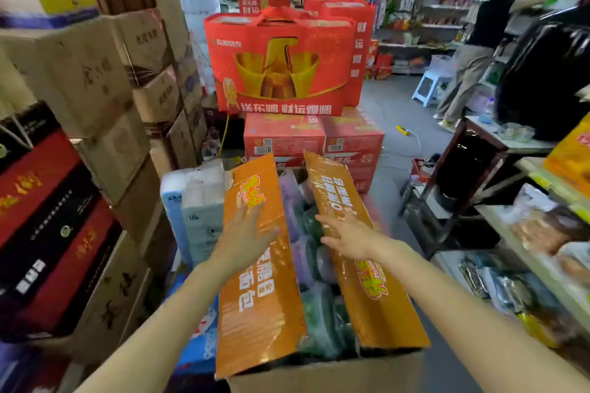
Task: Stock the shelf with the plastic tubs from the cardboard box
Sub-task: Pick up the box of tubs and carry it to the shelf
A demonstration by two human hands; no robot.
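A cardboard box (pixel 325 373) stands right in front of me with two orange glossy flaps partly raised. Between the flaps lie several plastic tubs (pixel 305 260), purple ones farther back and green ones nearer, packed close together. My left hand (pixel 245 233) lies flat, fingers spread, on the left flap (pixel 255 303). My right hand (pixel 346 234) rests with fingers apart on the inner edge of the right flap (pixel 370 281), holding nothing. The shelf (pixel 542 265) runs along my right side, carrying bagged goods.
Stacked cartons (pixel 95 80) wall off the left. Tissue packs (pixel 198 210) stand against the box's left side. Red gift boxes (pixel 281 67) are piled straight ahead. A person (pixel 475 51) stands by a small stool (pixel 429 86) in the far aisle; a dark stand (pixel 472 169) sits right.
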